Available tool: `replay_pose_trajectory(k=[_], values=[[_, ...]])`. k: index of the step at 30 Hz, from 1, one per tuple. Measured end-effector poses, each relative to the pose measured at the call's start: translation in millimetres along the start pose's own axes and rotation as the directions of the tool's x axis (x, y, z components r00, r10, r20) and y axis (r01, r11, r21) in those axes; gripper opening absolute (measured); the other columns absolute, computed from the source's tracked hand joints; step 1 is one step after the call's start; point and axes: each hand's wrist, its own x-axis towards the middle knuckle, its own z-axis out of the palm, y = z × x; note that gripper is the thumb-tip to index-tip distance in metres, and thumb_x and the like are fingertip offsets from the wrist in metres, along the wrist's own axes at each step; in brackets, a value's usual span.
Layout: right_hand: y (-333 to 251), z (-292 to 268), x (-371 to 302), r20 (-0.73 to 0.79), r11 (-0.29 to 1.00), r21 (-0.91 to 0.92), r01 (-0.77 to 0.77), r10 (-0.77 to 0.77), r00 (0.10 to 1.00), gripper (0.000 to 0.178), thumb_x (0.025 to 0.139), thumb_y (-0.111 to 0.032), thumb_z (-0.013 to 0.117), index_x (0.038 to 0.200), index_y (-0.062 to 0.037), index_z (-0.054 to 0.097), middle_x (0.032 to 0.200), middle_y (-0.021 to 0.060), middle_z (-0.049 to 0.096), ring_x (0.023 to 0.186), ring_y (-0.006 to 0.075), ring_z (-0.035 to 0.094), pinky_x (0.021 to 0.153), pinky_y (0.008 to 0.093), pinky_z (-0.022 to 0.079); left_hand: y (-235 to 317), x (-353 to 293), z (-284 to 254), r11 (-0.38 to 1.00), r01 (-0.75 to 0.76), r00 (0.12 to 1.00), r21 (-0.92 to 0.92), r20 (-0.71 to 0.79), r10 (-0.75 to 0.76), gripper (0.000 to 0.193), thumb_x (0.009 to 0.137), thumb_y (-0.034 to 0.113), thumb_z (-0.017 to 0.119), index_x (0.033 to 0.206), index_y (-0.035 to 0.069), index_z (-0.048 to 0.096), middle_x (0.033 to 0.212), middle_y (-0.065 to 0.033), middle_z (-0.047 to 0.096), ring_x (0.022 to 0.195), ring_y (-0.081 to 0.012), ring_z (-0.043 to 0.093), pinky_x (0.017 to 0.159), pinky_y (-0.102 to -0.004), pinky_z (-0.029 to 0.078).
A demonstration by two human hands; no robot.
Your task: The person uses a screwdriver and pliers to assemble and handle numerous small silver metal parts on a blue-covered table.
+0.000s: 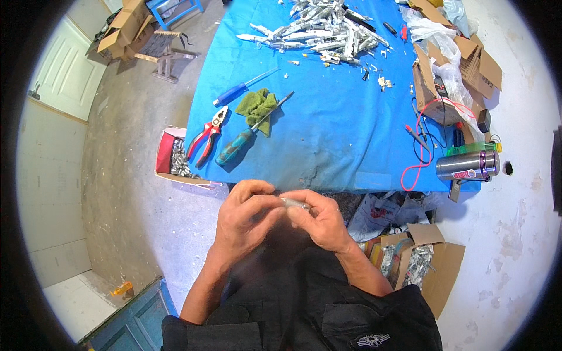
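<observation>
Just off the table's near edge, my right hand [321, 217] is closed on a small silvery cylindrical part [295, 203], pinched between thumb and fingers. My left hand [247, 217] closes its fingertips on the left end of the same part; the fingers hide that end. Beyond my hands lie a teal-handled screwdriver [235, 147], red-and-black pliers [205, 136], a blue screwdriver [233, 93] and a crumpled green cloth [255, 105]. The teal screwdriver's shaft rests over the cloth. At the table's left corner, an open box [165, 153] holds many small metal cylinders [180, 162].
A heap of silvery-white stick-shaped parts [328, 35] covers the far table [328, 117]. On the right are a steel flask [465, 166], a green bottle [477, 148], red and black test leads [417, 169] and an opened carton [426, 79]. Another carton [442, 257] stands below, right of me.
</observation>
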Motion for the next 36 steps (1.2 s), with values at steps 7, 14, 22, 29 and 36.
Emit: replay_pose_trajectory(k=[7,14,22,29,36], values=[[2,1,0,-0.003,0.999,-0.045,-0.003,0.003,1.000,0.031,0.107,-0.017,0.070,0.133,0.0005,0.068,0.099,-0.0004,0.069,0.084,0.0056,0.061,0.074,0.0239,0.052,2,4,3,0.987,-0.118,0.993,0.108,0.016,0.117,0.015,0.090,-0.006,0.077,0.103,0.000,0.071,0.114,-0.0143,0.069,0.092,-0.0235,0.070,0.073,-0.0312,0.057],[-4,2,0,0.002,0.996,-0.084,-0.014,0.014,1.000,0.031,0.110,-0.023,0.066,0.129,0.0009,0.070,0.095,0.0001,0.069,0.079,0.0065,0.061,0.071,0.0250,0.052,6,1,8,0.984,-0.110,0.994,0.141,-0.008,0.112,0.021,0.084,-0.011,0.076,0.100,0.000,0.067,0.108,-0.0142,0.069,0.093,-0.0304,0.070,0.078,-0.0385,0.058],[-8,-5,2,0.117,0.988,-0.157,-0.007,0.026,0.993,0.032,0.112,-0.026,0.063,0.127,0.0008,0.071,0.092,-0.0006,0.070,0.077,0.0065,0.060,0.069,0.0253,0.052,13,-1,-1,0.946,-0.188,0.982,0.264,0.080,0.172,0.025,0.080,-0.006,0.079,0.101,0.002,0.068,0.108,-0.0135,0.072,0.094,-0.0334,0.072,0.079,-0.0418,0.059],[-8,-3,1,0.124,0.995,-0.076,-0.061,0.070,0.990,0.031,0.111,-0.024,0.065,0.130,0.0009,0.069,0.094,-0.0013,0.070,0.080,0.0056,0.059,0.072,0.0248,0.051,10,-3,-1,0.920,-0.239,0.971,0.312,0.064,0.230,0.024,0.081,-0.001,0.078,0.103,0.003,0.069,0.108,-0.0104,0.071,0.091,-0.0308,0.070,0.076,-0.0406,0.058],[-9,-2,-1,0.151,0.992,-0.113,-0.064,0.081,0.985,0.031,0.110,-0.021,0.065,0.132,0.0023,0.067,0.097,-0.0009,0.069,0.085,0.0058,0.058,0.075,0.0255,0.051,11,-5,0,0.901,-0.286,0.958,0.327,0.085,0.273,0.028,0.077,-0.008,0.078,0.100,0.002,0.067,0.103,-0.0113,0.071,0.087,-0.0304,0.070,0.073,-0.0402,0.058]])
